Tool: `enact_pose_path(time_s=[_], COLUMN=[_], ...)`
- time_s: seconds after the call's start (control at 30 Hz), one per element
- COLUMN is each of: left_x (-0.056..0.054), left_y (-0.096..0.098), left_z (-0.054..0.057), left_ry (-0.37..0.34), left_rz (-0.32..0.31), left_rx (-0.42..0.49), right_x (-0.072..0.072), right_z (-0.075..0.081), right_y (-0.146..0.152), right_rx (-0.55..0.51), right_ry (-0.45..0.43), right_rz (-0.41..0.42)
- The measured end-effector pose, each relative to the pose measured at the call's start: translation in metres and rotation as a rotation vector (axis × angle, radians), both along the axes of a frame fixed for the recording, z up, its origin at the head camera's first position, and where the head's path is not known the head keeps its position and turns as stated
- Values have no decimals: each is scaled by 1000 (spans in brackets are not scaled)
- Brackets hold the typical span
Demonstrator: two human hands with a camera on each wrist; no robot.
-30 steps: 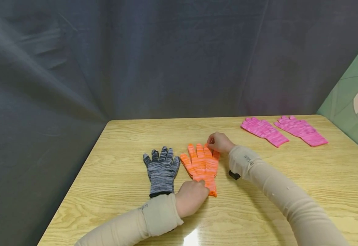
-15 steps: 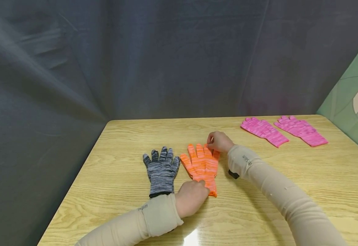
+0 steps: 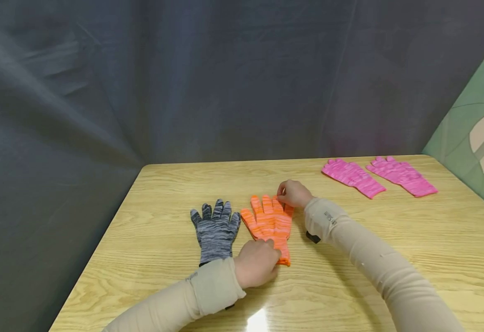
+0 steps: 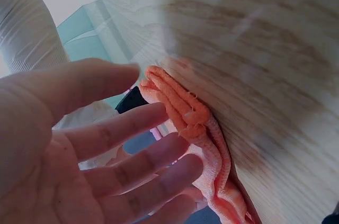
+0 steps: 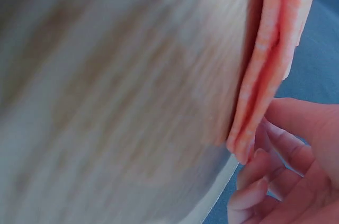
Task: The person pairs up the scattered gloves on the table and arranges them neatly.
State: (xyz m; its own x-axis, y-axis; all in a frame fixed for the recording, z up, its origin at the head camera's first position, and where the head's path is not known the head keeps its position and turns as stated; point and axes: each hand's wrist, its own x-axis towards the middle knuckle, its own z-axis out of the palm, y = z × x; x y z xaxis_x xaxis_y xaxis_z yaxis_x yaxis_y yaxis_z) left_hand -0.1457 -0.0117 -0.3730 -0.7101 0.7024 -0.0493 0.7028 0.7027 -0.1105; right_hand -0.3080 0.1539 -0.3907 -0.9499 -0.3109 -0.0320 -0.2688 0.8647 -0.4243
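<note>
While the orange glove [image 3: 270, 223] is pinched at its fingertips by the R hand [image 3: 295, 193], its cuff is partly covered by the L hand [image 3: 256, 263]

Laid flat nr the middle of the tabletop [image 3: 150, 207], the orange glove is turned w/ fingers twd the far edge & cuff twd the near side. Its outermost fingertip, on the R-edge side, is held btwn thumb & curled fingers of the R hand. By the L hand nothing is gripped: its fingers are loosely extended, w/ a wide gap btwn thumb & index beside the cuff; whether the cuff is touched by each fingertip can't be told.

Just twd the L edge, the grey glove [image 3: 217, 235] is laid w/ fingers also twd the far edge, its cuff partly hidden by the L sleeve [image 3: 175, 295]. Nr the far R corner, a pink glove [image 3: 354, 179] & a second pink glove [image 3: 403, 176] are set side by side, slanted, w/ cuffs twd the R edge. Under the cuff of the R sleeve [image 3: 370, 258], a small black item [image 3: 313, 237] is seen. Behind the far edge, a dark curtain [image 3: 242, 83] is hung.
</note>
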Motion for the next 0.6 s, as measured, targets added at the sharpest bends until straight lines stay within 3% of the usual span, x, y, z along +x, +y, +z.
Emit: enact_pose_path(time_s=[0.23, 0.6], left_x=[-3, 3], left_y=[7, 30], left_z=[-4, -10], left_ry=[42, 123], left_rz=[9, 141], left_rx=[65, -63], right_x=[1, 1], right_z=[0, 1], right_y=[0, 1], right_rx=[10, 9], right_ry=[1, -20], right_rz=[3, 3])
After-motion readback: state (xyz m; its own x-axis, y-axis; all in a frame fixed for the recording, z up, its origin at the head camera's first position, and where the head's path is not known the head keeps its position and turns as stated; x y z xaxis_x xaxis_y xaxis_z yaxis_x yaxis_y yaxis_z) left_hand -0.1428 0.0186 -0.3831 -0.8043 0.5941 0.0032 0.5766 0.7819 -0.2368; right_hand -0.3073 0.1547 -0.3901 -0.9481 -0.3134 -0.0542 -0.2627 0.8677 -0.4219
